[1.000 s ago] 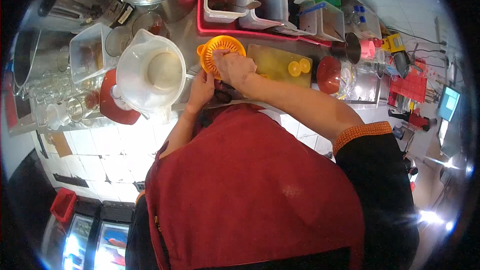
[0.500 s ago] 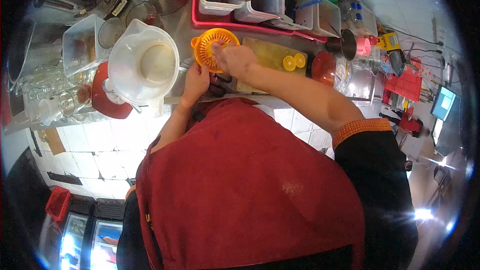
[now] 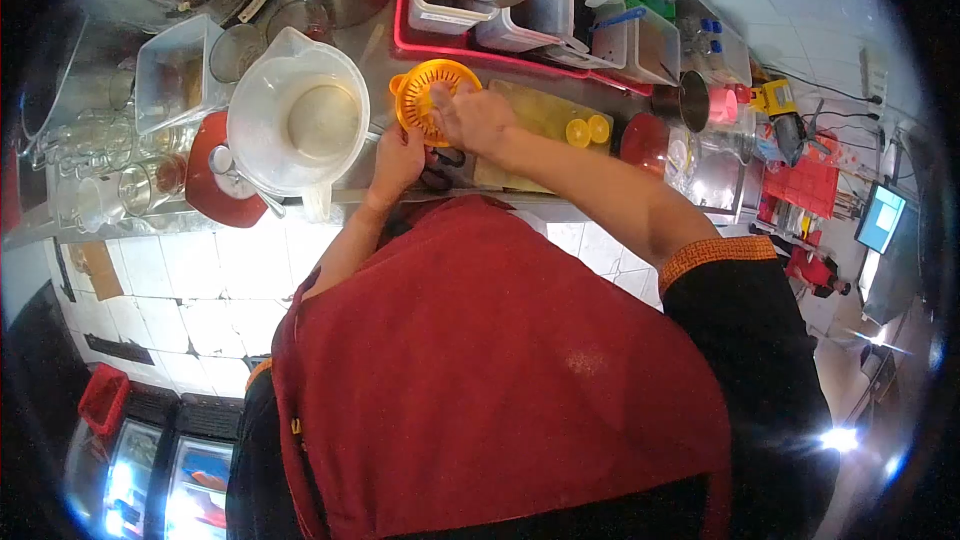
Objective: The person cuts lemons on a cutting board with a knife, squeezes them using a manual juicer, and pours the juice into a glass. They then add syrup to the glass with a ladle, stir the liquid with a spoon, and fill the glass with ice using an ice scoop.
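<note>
Beneath right grip [image 3: 472, 120], orange juicer [image 3: 420, 90], left grip [image 3: 399, 162] at rim

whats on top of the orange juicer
The right hand is over the orange juicer, leaving some slots visible. Whatever lies beneath that hand is covered, so I can't tell what is there.
</note>
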Demonstrator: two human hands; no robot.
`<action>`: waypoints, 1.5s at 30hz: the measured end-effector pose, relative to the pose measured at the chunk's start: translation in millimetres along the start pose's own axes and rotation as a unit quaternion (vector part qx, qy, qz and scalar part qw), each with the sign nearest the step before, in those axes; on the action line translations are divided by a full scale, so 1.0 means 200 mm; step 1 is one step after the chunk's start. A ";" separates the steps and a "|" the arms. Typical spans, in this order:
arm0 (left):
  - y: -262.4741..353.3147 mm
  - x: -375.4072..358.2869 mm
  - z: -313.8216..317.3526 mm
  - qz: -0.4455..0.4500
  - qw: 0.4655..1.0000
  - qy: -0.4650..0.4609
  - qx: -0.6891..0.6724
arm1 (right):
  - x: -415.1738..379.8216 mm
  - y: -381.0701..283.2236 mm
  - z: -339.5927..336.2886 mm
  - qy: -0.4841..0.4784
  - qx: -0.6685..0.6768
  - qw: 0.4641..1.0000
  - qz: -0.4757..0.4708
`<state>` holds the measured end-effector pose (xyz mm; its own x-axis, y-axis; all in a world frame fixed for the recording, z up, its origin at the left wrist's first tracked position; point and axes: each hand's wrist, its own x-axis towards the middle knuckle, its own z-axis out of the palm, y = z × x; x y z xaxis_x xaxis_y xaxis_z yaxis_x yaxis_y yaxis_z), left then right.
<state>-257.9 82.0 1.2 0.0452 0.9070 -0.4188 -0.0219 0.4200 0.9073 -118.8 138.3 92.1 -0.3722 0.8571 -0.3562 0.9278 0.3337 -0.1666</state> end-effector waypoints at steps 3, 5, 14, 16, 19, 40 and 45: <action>0.01 0.00 0.00 0.007 1.000 -0.009 -0.009 | 0.11 -0.08 0.13 -0.021 0.016 0.996 0.083; -0.02 0.02 0.01 0.011 1.000 -0.001 0.011 | 0.22 -0.07 0.15 -0.030 0.061 0.990 0.125; -0.01 0.00 0.01 0.018 0.998 0.022 0.053 | 0.01 0.03 0.06 0.019 -0.017 0.999 -0.022; 0.04 -0.01 0.01 0.023 0.998 0.022 0.051 | 0.05 -0.02 0.14 0.002 -0.001 0.999 0.052; 0.14 -0.04 0.03 0.014 0.995 0.020 0.097 | 0.14 -0.12 0.14 -0.029 0.059 0.989 0.132; 0.01 -0.09 -0.02 -0.057 0.988 -0.118 0.085 | -0.53 0.27 0.30 0.013 0.109 0.955 0.275; -0.03 -0.19 0.09 -0.136 0.986 -0.014 -0.093 | -0.61 0.35 0.23 -0.019 0.141 0.960 0.239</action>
<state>-241.7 43.8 12.9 0.1020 0.7594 -0.6426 -0.1888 0.6490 0.7370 -9.6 38.7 81.9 0.0890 0.8689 -0.4870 0.9514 -0.2189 -0.2168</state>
